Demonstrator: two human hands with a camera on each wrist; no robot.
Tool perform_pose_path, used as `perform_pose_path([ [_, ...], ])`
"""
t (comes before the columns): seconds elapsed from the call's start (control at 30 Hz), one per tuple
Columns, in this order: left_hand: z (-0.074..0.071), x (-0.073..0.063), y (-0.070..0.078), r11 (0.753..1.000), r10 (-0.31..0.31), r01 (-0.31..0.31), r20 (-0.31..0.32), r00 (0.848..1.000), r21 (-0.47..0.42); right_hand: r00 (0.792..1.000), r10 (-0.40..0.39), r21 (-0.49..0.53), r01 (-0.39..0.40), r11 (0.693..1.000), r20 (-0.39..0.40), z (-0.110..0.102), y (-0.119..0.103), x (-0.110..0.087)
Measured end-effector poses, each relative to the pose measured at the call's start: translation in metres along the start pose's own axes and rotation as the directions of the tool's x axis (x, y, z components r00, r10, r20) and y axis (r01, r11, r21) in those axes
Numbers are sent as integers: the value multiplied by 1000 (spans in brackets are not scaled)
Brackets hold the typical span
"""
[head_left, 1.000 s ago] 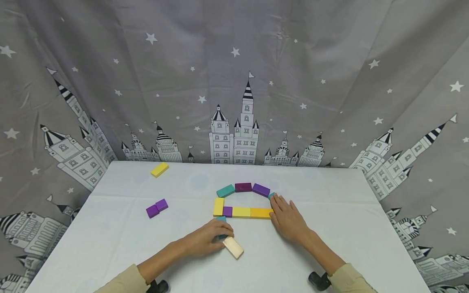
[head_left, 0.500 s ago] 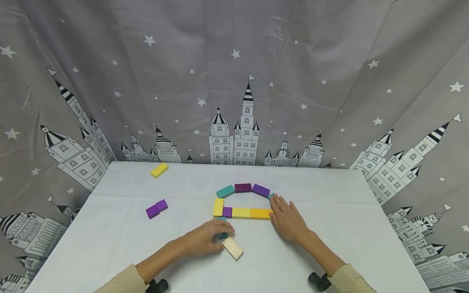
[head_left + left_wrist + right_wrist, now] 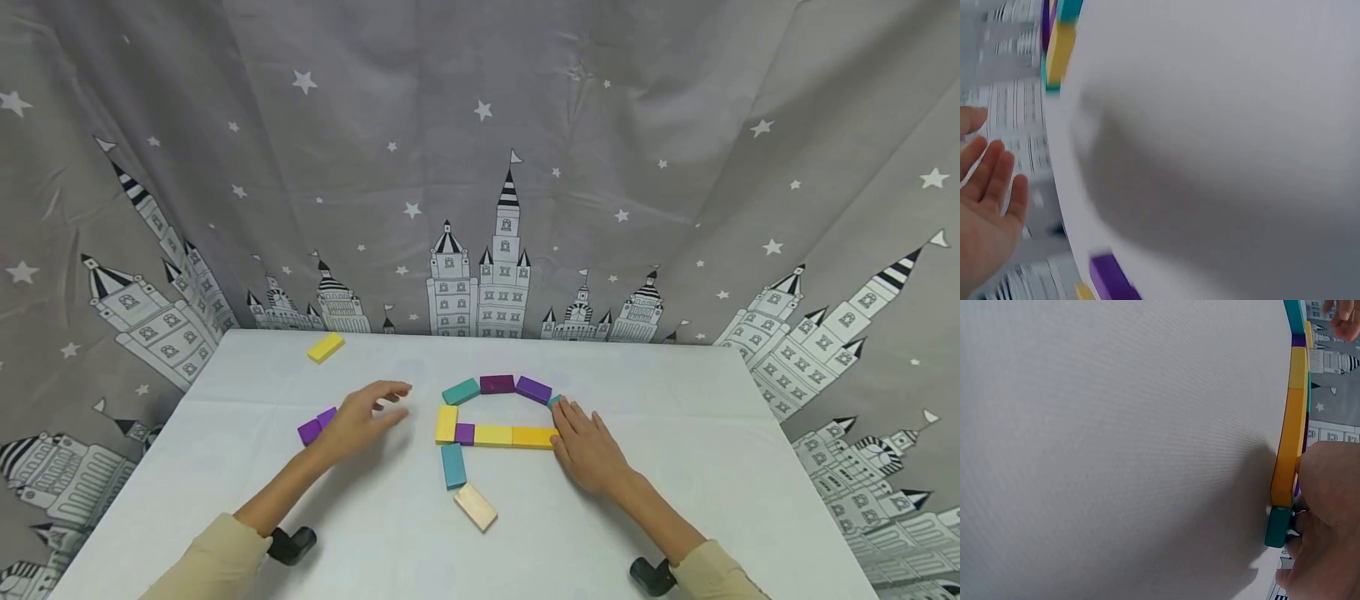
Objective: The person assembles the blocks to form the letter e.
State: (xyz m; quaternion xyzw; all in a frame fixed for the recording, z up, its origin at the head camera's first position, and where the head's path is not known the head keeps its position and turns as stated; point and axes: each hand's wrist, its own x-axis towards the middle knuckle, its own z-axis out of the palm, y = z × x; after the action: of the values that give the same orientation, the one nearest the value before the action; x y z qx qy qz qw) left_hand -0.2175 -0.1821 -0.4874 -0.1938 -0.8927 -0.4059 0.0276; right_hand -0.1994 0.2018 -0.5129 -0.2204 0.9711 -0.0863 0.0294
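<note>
My left hand [image 3: 360,423] hovers over the table with fingers apart and holds nothing, between two purple blocks [image 3: 309,432] and an upright yellow block [image 3: 446,424]. In the left wrist view its fingers spread against the backdrop. My right hand [image 3: 592,446] rests with fairly straight fingers on a teal block [image 3: 555,401], mostly hidden beneath it. The right wrist view shows that block [image 3: 1279,526] under the fingers, beside an orange block [image 3: 1288,450]. Below the upright yellow block lies a blue-teal block [image 3: 453,466], with a plain wood block [image 3: 476,507] slanting from its lower end.
An arc of teal [image 3: 461,392], maroon [image 3: 497,384] and purple [image 3: 533,390] blocks lies above a straight row with a small purple block [image 3: 464,434] and a yellow one [image 3: 492,436]. One loose yellow block [image 3: 326,347] sits near the table's far left edge.
My left hand has let go of the blue-teal block and moved up and left, towards the two purple blocks. The blue-teal block stays in place. My right hand has not visibly moved.
</note>
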Motion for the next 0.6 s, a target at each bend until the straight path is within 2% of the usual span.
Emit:
perform_pose_path([
  [0.1,-20,7,-20,997,-80,82,-123,989,9,1000,-4,3,4,1000,-2,0,0,-1],
  [0.17,-33,12,-33,991,-131,134,-188,973,3,1000,-4,0,4,1000,-1,0,0,-1],
  [0.27,-50,17,-51,979,-200,203,-251,947,-15,1000,-8,-2,8,1000,-5,0,1,-1],
  [0.4,-64,23,-70,955,-288,295,-283,915,-18,1000,-10,1,10,1000,-5,-1,0,-1],
  [0.6,-71,32,-90,912,-399,408,-286,871,-30,1000,-2,0,2,1000,-3,-1,-1,-1],
])
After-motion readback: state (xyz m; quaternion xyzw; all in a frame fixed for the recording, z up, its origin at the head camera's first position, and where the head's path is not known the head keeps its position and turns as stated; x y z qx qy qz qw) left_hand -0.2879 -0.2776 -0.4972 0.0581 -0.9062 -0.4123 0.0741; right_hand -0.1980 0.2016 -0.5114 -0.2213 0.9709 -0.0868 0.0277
